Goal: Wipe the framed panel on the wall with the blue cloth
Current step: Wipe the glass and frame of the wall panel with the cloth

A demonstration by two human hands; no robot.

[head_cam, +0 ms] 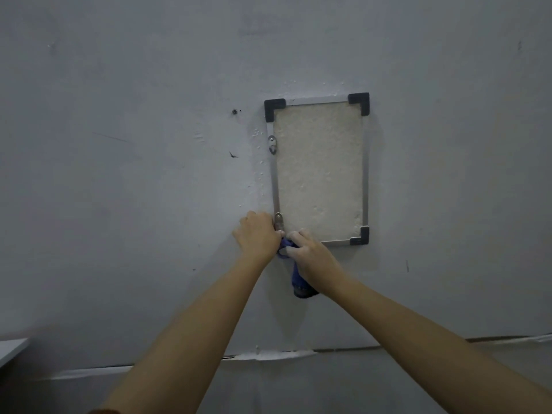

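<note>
Grey wall (119, 204) fills the view, scuffed, w/ a cracked horizontal seam (268, 355) running across at 6 o'clock. Framed panel (321, 171) is mounted upright, just right of ctr: thin metal frame, rough off-white infill.

Both forearms come up from 6 o'clock and meet at the panel's 7 o'clock corner. Left hand (258, 237) sits on the wall/frame edge, back to cam, fingers bent toward the corner. Fingertips are hidden, so can't tell if it pinches the cloth or just presses there. Right hand (307, 252) is directly beside it at 4 o'clock from the left hand, touching it, fingers curled tight round the blue cloth (298, 282). Cloth is bunched: a bit shows between the two hands at the corner, and the rest hangs below the right hand against the wall.

White ledge (12, 349) pokes in at 8 o'clock of the view. Black corner caps (274, 108) show on 3 corners; the 7 o'clock one is covered by the hands. Two metal clips on the frame's 9 o'clock side: upper clip (272, 144), lower clip (278, 221) just above the left hand's fingertips. Small screw hole (235, 111) in the wall at 10 o'clock off the panel.
</note>
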